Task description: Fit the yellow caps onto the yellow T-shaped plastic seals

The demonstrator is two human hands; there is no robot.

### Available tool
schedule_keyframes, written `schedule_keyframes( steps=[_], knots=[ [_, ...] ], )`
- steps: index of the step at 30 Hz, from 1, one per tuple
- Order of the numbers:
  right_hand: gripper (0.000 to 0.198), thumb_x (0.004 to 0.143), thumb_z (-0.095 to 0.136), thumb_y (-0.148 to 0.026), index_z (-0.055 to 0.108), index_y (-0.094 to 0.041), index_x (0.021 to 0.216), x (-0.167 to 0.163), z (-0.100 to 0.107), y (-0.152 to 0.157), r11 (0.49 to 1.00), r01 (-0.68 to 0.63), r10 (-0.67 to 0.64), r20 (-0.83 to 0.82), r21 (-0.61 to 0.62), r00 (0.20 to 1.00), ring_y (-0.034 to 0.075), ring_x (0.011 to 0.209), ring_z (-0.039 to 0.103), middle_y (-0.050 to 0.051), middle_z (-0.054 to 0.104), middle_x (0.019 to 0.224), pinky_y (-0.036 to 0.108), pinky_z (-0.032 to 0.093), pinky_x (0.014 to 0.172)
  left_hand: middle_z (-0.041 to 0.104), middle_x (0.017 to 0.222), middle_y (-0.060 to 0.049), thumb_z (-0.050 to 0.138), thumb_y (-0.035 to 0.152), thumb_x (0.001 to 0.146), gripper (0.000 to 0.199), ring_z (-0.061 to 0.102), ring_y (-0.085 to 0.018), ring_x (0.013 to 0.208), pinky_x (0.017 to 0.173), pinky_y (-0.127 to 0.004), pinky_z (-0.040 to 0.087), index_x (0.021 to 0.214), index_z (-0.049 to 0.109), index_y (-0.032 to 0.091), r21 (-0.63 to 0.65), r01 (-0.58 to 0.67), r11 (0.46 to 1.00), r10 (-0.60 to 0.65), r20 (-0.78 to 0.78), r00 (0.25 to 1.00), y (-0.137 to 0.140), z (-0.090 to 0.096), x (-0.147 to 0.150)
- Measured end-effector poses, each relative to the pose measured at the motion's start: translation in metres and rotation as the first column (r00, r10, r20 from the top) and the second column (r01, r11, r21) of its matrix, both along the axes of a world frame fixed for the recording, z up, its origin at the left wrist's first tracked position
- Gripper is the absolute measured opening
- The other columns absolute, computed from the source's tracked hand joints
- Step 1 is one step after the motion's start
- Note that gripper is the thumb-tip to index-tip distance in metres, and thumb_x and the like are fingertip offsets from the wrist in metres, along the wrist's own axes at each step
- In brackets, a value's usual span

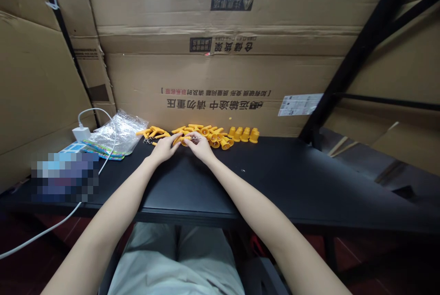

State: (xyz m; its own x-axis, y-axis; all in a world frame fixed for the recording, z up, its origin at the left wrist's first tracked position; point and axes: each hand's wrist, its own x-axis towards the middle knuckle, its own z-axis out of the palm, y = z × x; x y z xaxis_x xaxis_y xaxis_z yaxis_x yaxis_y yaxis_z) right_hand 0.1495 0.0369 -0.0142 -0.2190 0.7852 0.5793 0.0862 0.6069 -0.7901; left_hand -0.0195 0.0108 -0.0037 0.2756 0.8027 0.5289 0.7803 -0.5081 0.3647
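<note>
My left hand (165,149) and my right hand (202,148) meet over the middle of the black table, fingers pinched on a small yellow plastic piece (182,140). Its exact shape is partly covered by my fingers. A short thin metal chain (195,138) shows at my right fingertips. Just behind my hands lies a heap of yellow cup-shaped pieces (213,137), mixed with yellow rod-like pieces (195,126). Left of my left hand is a smaller group of yellow branched pieces (158,130) with small chains (148,140).
Several yellow cups (244,134) stand upright at right. On the left are a clear plastic bag (120,132), a white charger (81,133) with its cable (51,230), and a blurred-out item (65,177). A cardboard wall (220,73) rises behind the black table (275,180); a black post (354,47) slants at right.
</note>
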Motion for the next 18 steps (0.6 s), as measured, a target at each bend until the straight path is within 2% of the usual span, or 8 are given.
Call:
schedule_keyframes(
  steps=[3, 6, 10, 12, 13, 15, 16, 18],
  knots=[
    [0.027, 0.074, 0.065, -0.043, 0.062, -0.019, 0.087, -0.001, 0.003, -0.004, 0.997, -0.076, 0.076, 0.004, -0.007, 0.997, 0.018, 0.082, 0.066, 0.005, 0.069, 0.092, 0.037, 0.054, 0.08, 0.069, 0.114, -0.006, 0.049, 0.028, 0.088, 0.038, 0.063, -0.02, 0.102, 0.093, -0.032, 0.046, 0.125, 0.058, 0.023, -0.012, -0.042, 0.999, 0.042, -0.003, 0.999, -0.002, 0.003, 0.0],
    [0.029, 0.075, 0.065, -0.045, 0.063, -0.02, 0.088, 0.001, 0.008, 0.0, 0.995, -0.087, 0.086, -0.041, -0.039, 0.995, 0.02, 0.077, 0.067, 0.007, 0.07, 0.092, 0.041, 0.055, 0.078, 0.071, 0.107, -0.005, 0.053, 0.026, 0.084, 0.032, 0.064, -0.021, 0.1, 0.092, -0.033, 0.045, 0.114, 0.064, 0.023, 0.056, -0.173, 0.983, 0.171, 0.026, 0.985, -0.004, 0.008, -0.001],
    [0.023, 0.081, 0.059, -0.043, 0.062, -0.02, 0.085, 0.024, 0.016, 0.019, 0.992, 0.124, -0.125, -0.113, -0.015, 0.986, 0.021, 0.072, 0.066, 0.009, 0.07, 0.088, 0.043, 0.053, 0.079, 0.072, 0.096, -0.003, 0.056, 0.026, 0.08, 0.026, 0.065, -0.021, 0.093, 0.089, -0.033, 0.043, 0.104, 0.066, 0.025, 0.057, -0.386, 0.92, 0.379, 0.112, 0.919, -0.003, 0.011, -0.008],
    [0.022, 0.083, 0.053, -0.039, 0.06, -0.018, 0.087, 0.047, 0.018, 0.03, 0.956, 0.293, -0.291, -0.14, -0.003, 0.947, 0.022, 0.078, 0.065, 0.011, 0.069, 0.089, 0.042, 0.051, 0.083, 0.072, 0.089, -0.002, 0.057, 0.029, 0.079, 0.025, 0.065, -0.02, 0.087, 0.085, -0.032, 0.044, 0.102, 0.067, 0.025, 0.005, -0.46, 0.888, 0.455, 0.137, 0.88, -0.001, 0.01, -0.012],
    [0.022, 0.084, 0.051, -0.036, 0.06, -0.017, 0.089, 0.061, 0.017, 0.035, 0.932, 0.362, -0.359, -0.146, -0.003, 0.922, 0.023, 0.084, 0.064, 0.012, 0.068, 0.092, 0.043, 0.049, 0.086, 0.072, 0.088, -0.002, 0.057, 0.031, 0.079, 0.025, 0.065, -0.02, 0.086, 0.083, -0.031, 0.044, 0.102, 0.066, 0.025, -0.019, -0.483, 0.875, 0.481, 0.144, 0.865, 0.0, 0.009, -0.014],
    [0.023, 0.084, 0.046, -0.028, 0.062, -0.014, 0.093, 0.089, 0.011, 0.042, 0.796, 0.604, -0.603, -0.046, 0.041, 0.797, 0.023, 0.093, 0.061, 0.015, 0.067, 0.1, 0.041, 0.046, 0.091, 0.072, 0.087, -0.002, 0.058, 0.033, 0.078, 0.025, 0.065, -0.02, 0.084, 0.081, -0.031, 0.045, 0.101, 0.066, 0.025, -0.055, -0.513, 0.857, 0.515, 0.154, 0.843, 0.002, 0.007, -0.017],
    [0.026, 0.083, 0.044, -0.023, 0.063, -0.013, 0.097, 0.103, 0.006, 0.044, 0.734, 0.677, -0.679, 0.039, 0.055, 0.733, 0.023, 0.097, 0.06, 0.016, 0.065, 0.106, 0.041, 0.044, 0.094, 0.072, 0.087, -0.002, 0.059, 0.034, 0.078, 0.025, 0.064, -0.02, 0.084, 0.08, -0.031, 0.045, 0.101, 0.066, 0.025, -0.066, -0.52, 0.851, 0.524, 0.156, 0.837, 0.003, 0.006, -0.018],
    [0.032, 0.081, 0.043, -0.02, 0.065, -0.012, 0.103, 0.124, -0.006, 0.048, 0.65, 0.759, -0.745, 0.232, 0.043, 0.625, 0.026, 0.111, 0.055, 0.017, 0.06, 0.118, 0.041, 0.04, 0.1, 0.071, 0.088, -0.003, 0.06, 0.034, 0.077, 0.026, 0.064, -0.021, 0.083, 0.08, -0.032, 0.045, 0.1, 0.066, 0.024, -0.082, -0.525, 0.847, 0.532, 0.155, 0.833, 0.006, 0.003, -0.019]
  ],
)
